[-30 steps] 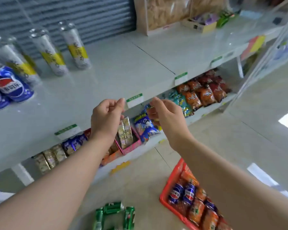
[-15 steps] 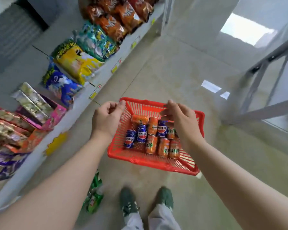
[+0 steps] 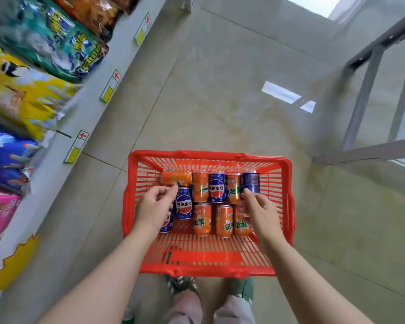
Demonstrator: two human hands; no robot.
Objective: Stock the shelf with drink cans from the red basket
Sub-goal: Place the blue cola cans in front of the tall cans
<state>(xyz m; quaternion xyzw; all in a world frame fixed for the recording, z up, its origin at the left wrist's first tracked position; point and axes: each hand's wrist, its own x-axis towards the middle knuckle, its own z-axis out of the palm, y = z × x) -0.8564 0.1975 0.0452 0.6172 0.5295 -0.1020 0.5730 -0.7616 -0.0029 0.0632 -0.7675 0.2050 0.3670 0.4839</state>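
a person bends over a red basket (image 3: 288,206) set on a tiled shop floor (image 3: 220,90), both bare hands lowered among the drink cans lying on their sides in two rows inside it. the left hand (image 3: 153,206) has its fingers curled, thumb and forefinger tips meeting where a crosswise orange can (image 3: 174,177) lies beside a blue pepsi can (image 3: 184,204); whether it pinches either one cannot be told. it covers most of another blue can (image 3: 167,224). the right hand (image 3: 261,212) has its fingers loosely bent and spread, wrapped round nothing, with its fingertips at the foot of a dark blue can (image 3: 251,181) and over the top of an orange can (image 3: 242,224). the blue cans carry the red, white and blue pepsi globe with chinese characters, upside down to the camera, as on the can in the back row (image 3: 217,187). the orange cans (image 3: 201,219) bear green chinese characters, also inverted; latin lettering on one cannot be read. at left, a pale shelf edge (image 3: 124,57) holds tags with red arrows and yellow blocks (image 3: 110,86), their print too small to read. snack bags in yellow (image 3: 21,94), teal (image 3: 52,40) and blue (image 3: 7,157) are blurred and cut off by the frame. a yellow starburst sticker (image 3: 14,260) is blank. green shoes (image 3: 180,285) show below the basket, and a grey metal frame (image 3: 369,73) stands at right.
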